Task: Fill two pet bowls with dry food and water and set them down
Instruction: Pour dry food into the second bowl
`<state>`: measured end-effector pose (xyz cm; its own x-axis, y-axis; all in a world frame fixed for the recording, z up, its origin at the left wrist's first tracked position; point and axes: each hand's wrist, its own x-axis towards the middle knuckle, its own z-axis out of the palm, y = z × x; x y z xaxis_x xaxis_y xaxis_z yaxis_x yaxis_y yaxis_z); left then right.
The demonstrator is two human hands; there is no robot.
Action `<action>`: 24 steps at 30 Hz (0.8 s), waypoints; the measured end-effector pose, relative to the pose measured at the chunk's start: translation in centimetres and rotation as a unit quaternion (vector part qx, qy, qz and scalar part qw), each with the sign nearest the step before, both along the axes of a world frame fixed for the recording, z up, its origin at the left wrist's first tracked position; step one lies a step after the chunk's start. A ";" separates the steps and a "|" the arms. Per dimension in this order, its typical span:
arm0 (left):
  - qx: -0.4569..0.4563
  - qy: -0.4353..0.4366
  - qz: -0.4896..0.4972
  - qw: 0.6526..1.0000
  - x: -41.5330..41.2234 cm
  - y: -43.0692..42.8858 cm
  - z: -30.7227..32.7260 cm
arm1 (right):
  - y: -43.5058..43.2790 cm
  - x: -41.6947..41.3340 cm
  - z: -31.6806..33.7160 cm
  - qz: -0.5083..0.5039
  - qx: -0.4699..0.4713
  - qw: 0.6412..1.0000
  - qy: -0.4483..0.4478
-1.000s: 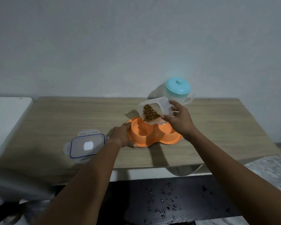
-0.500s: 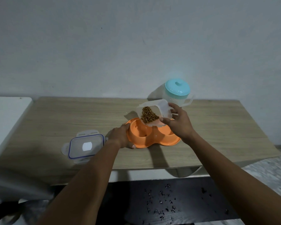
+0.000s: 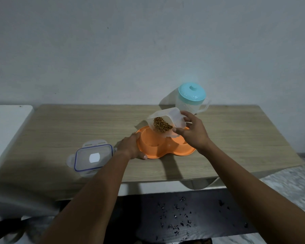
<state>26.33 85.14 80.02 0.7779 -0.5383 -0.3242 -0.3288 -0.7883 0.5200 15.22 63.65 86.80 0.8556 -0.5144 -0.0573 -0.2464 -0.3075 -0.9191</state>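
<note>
An orange double pet bowl rests on the wooden table. My left hand grips its left rim. My right hand holds a clear plastic container tilted over the left bowl, its open mouth facing me. Brown dry food lies heaped at the container's lower lip. A clear water jug with a teal lid stands behind the bowls, near the wall.
The container's lid, clear with a blue seal, lies on the table left of my left hand. A white surface adjoins the table's left end. Below the near edge lies a dark floor with scattered specks.
The container has tipped further and the dry food has slid toward its lower lip. My left hand has stayed on the bowl's rim.
</note>
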 end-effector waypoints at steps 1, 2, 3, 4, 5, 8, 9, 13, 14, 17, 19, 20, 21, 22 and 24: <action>0.000 0.002 0.002 1.000 0.0 0.0 0.0 | 0.0 0.0 0.1 -0.003 0.007 1.000 -0.002; 0.000 0.005 0.003 1.000 0.0 0.1 0.0 | 0.0 0.1 0.2 -0.005 0.011 1.000 -0.004; 0.000 0.006 0.004 1.000 0.0 0.1 0.1 | 0.0 0.1 0.2 -0.006 0.009 1.000 -0.004; 0.000 0.006 0.005 1.000 -0.1 0.1 0.1 | 0.0 0.2 0.3 -0.002 0.004 1.000 -0.002; 0.001 0.005 0.006 1.000 -0.1 0.1 0.1 | 0.0 0.2 0.4 0.002 0.000 1.000 -0.002; -0.001 0.003 0.005 1.000 -0.2 0.1 0.2 | 0.0 0.2 0.4 0.010 -0.020 1.000 -0.002; -0.003 0.002 0.005 1.000 -0.1 0.0 0.2 | 0.0 0.2 0.4 0.012 -0.025 1.000 -0.003; -0.005 0.004 0.004 1.000 -0.1 0.1 0.1 | 0.1 0.4 0.4 0.019 -0.032 0.999 -0.003; -0.004 0.004 0.005 1.000 -0.1 0.1 0.2 | 0.1 0.4 0.4 0.018 -0.031 0.999 -0.003; -0.007 0.004 0.006 1.000 -0.1 0.0 0.2 | 0.0 0.3 0.3 0.015 -0.030 0.999 -0.005; -0.011 0.009 0.008 1.000 -0.1 0.0 0.2 | 0.0 0.3 0.4 0.016 -0.028 0.999 -0.009; -0.013 0.011 0.009 1.000 -0.1 0.0 0.2 | -0.1 0.3 0.4 0.019 -0.034 0.999 -0.009; -0.015 0.012 0.009 1.000 -0.1 0.1 0.1 | 0.0 0.3 0.4 0.023 -0.041 0.999 -0.006; -0.015 0.012 0.010 1.000 -0.2 0.1 0.1 | 0.0 0.3 0.4 0.023 -0.040 0.999 -0.007; -0.015 0.014 0.012 1.000 -0.2 0.1 0.2 | -0.1 0.3 0.4 0.015 -0.025 0.999 -0.013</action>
<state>26.13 85.29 80.20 0.7814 -0.5300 -0.3294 -0.2955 -0.7792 0.5527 15.48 63.57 87.16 0.8715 -0.4904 -0.0089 -0.2122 -0.3606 -0.9083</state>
